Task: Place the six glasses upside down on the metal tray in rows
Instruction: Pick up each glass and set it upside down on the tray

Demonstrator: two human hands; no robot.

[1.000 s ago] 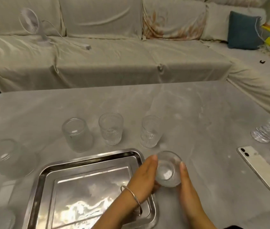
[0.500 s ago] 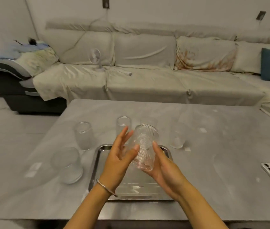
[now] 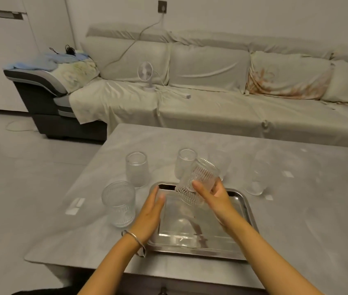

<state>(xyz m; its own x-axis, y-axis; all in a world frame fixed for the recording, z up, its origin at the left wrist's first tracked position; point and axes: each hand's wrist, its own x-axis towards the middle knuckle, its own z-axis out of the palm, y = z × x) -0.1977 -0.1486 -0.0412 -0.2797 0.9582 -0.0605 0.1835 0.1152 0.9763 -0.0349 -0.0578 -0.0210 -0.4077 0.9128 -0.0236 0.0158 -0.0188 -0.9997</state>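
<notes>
My right hand (image 3: 213, 196) grips a ribbed clear glass (image 3: 198, 182), tilted with its mouth pointing down and left, above the far part of the metal tray (image 3: 246, 211). My left hand (image 3: 150, 211) is open beside it, over the tray's left edge, holding nothing. Nothing stands on the tray. Upright glasses stand on the grey table: a ribbed one (image 3: 119, 203) left of the tray, a frosted one (image 3: 137, 172) behind it, another (image 3: 184, 161) partly hidden behind the held glass, and one (image 3: 256, 179) at the tray's far right. A further blurred glass (image 3: 224, 162) shows behind my hand.
The table's left edge (image 3: 69, 194) runs close to the left glasses, and its near edge lies just below the tray. A covered sofa (image 3: 211, 107) with a small fan (image 3: 146, 76) stands beyond the table.
Both hands lifted the glass off the table beside the tray and turned it over. My left hand has let go and opened. The view has pulled back and up.
</notes>
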